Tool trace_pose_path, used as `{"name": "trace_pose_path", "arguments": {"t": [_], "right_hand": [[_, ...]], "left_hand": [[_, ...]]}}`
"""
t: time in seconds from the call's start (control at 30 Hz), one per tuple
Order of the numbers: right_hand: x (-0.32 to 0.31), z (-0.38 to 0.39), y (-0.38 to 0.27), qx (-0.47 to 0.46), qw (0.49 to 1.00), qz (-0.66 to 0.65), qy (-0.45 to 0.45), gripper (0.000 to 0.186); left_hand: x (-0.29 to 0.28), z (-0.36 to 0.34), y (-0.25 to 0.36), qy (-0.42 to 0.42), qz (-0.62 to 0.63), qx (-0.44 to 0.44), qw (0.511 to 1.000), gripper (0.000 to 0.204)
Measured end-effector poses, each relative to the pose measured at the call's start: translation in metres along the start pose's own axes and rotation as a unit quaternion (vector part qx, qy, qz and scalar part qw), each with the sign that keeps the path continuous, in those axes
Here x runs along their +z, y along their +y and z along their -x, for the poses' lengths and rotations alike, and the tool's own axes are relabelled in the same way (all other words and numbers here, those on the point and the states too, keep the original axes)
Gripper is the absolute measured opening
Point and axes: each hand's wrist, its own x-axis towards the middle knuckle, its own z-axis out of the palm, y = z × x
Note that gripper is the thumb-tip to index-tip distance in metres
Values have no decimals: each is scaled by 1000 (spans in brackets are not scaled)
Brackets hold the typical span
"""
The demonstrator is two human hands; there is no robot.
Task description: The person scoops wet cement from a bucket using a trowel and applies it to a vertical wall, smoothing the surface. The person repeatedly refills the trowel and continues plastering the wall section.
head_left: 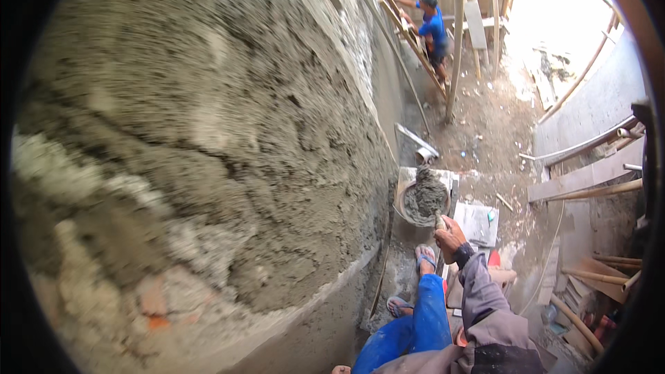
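Wrapped round a trowel's handle (440, 221), my right hand (451, 238) is closed just beyond my feet. The trowel's blade seems covered by wet grey mortar (425, 199), so I cannot see its edges. That mortar fills a round bucket (399, 202) standing close to the wall. Only a sliver of my left hand (339, 370) shows at the lower edge; its fingers are hidden. To the left rises a wall (228, 131) coated in rough, damp mortar, blurred in places, with bare patches and a bit of orange brick (158, 322) low down.
A person in a blue shirt (433, 28) is on a wooden ladder (415, 45) along the wall. Bamboo poles (457, 41) stand nearby. A pale flat board (476, 225) lies right of the bucket. Planks and poles (596, 275) crowd the right side.
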Motion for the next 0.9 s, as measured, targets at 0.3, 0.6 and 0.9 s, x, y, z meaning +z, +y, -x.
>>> {"name": "trace_pose_path", "arguments": {"t": [0.3,0.6,0.9], "right_hand": [[64,81,-288,-294,867,-337,219,42],[252,19,-357,-340,894,190,222,27],[76,127,51,69,908,405,79,28]], "left_hand": [[-47,12,-4,5,51,-33,998,19],[-47,21,-26,6,71,-34,997,18],[-41,88,-71,-38,23,-118,992,19]]}}
